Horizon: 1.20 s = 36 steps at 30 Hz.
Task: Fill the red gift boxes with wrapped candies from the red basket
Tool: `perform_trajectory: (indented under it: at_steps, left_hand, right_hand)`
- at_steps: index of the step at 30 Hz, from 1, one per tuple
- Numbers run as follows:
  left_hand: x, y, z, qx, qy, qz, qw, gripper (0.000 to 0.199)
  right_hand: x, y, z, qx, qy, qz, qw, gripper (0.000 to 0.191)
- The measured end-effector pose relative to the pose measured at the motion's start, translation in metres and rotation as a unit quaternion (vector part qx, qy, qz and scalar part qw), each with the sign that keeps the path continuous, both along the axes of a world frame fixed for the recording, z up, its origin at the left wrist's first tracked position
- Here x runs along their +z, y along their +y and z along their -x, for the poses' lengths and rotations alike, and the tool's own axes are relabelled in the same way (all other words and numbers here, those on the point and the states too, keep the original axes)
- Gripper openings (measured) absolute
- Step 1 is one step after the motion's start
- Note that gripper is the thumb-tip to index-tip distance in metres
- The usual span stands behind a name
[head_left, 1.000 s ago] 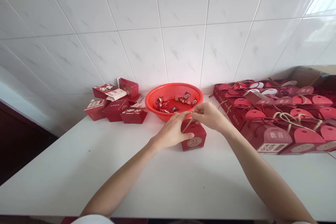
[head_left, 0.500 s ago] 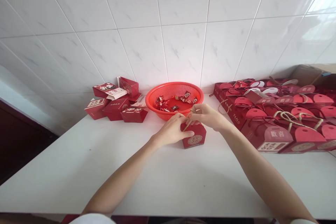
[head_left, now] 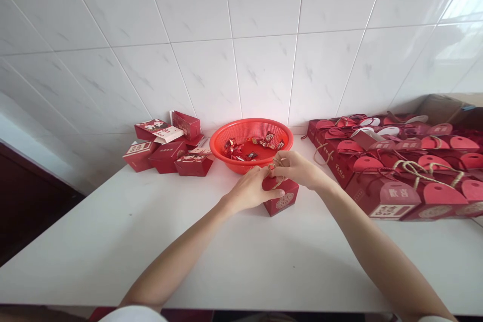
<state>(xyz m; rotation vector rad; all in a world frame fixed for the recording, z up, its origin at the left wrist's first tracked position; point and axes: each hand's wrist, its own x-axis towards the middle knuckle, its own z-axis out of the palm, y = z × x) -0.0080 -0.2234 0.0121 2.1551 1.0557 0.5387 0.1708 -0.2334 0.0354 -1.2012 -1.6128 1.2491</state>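
Box (head_left: pixel 290 190) upright, medallion (head_left: pixel 285 201) facing near-right, long axis unclear, left fingers (head_left: pixel 265 173) around its top, right fingers (head_left: pixel 285 157) pinching cord (head_left: pixel 279 182)

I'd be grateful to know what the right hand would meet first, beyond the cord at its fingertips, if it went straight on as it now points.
Beyond the cord, the right hand would probably meet the red basket first; depth is unclear, so the left hand may come sooner.

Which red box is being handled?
The lone box before the red basket: left hand on it, right hand at its cord. Other boxes sit grouped either side.
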Motion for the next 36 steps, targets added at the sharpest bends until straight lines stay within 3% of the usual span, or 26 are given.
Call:
perform_trajectory:
  at_steps: [8, 14, 22, 28, 32, 36]
  left_hand:
    - [-0.005, 0.004, -0.001, -0.047, -0.014, 0.000, 0.999, 0.023]
    - [-0.006, 0.004, -0.003, -0.043, -0.035, 0.005, 0.998, 0.015]
    - [-0.004, 0.007, 0.000, -0.051, -0.017, 0.006, 0.999, 0.024]
    - [0.011, 0.004, 0.005, -0.095, -0.029, -0.015, 0.995, 0.041]
    - [0.020, 0.001, 0.010, -0.071, -0.065, -0.027, 0.995, 0.054]
    - [0.021, 0.002, 0.012, -0.010, -0.069, -0.048, 0.996, 0.049]
  right_hand:
    - [-0.002, -0.001, 0.001, 0.001, -0.041, -0.011, 0.999, 0.023]
    - [-0.001, 0.000, 0.000, 0.010, -0.063, 0.001, 0.998, 0.024]
    - [0.003, -0.003, 0.002, -0.012, -0.017, -0.012, 1.000, 0.022]
    - [0.011, -0.007, -0.001, -0.067, 0.001, -0.078, 0.995, 0.023]
    - [0.020, -0.011, -0.010, -0.159, -0.099, -0.175, 0.967, 0.016]
    - [0.030, -0.016, -0.017, -0.276, -0.270, -0.246, 0.889, 0.013]
